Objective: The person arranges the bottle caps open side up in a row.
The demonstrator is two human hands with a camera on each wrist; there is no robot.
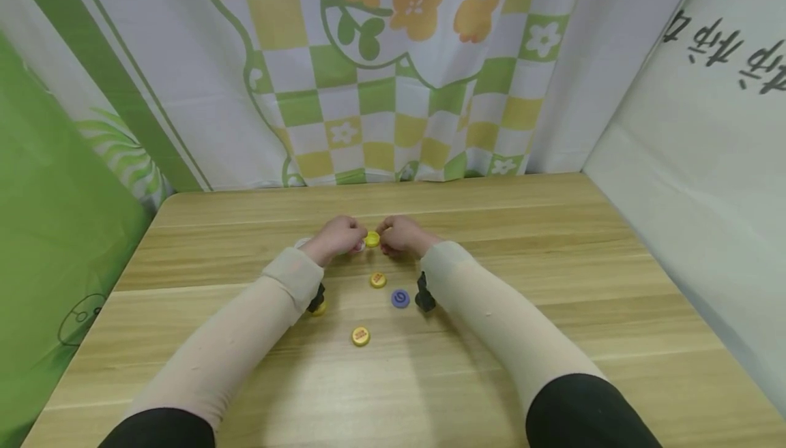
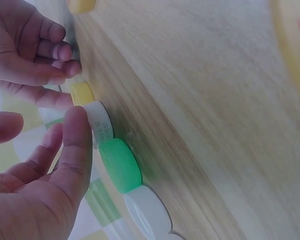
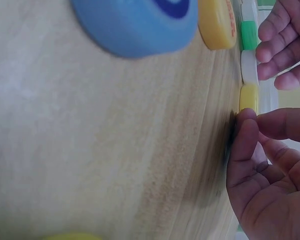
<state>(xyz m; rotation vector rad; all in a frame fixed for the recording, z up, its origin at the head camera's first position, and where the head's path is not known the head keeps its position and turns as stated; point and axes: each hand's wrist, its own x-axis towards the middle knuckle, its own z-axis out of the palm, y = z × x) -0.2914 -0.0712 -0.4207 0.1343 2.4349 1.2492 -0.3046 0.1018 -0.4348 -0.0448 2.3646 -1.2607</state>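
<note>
Several bottle caps stand in a touching row near the middle of the table. At the row's right end is a yellow cap point(image 1: 372, 239), followed by a white cap point(image 2: 101, 122), a green cap point(image 2: 121, 165) and another white cap point(image 2: 147, 212). My left hand point(image 1: 339, 235) has a fingertip against the white cap beside the yellow one, its fingers loosely extended. My right hand point(image 1: 402, 235) touches the outer end of the yellow cap with its fingertips; its other fingers are bent and hold nothing. In the head view my left hand hides the green cap.
Nearer to me lie two yellow caps with red print, an upper one point(image 1: 377, 279) and a lower one point(image 1: 360, 336). A blue cap point(image 1: 400, 299) lies to their right. Another yellow cap point(image 1: 318, 308) is partly hidden under my left wrist. A patterned curtain point(image 1: 381, 93) hangs behind the wooden table point(image 1: 522, 243).
</note>
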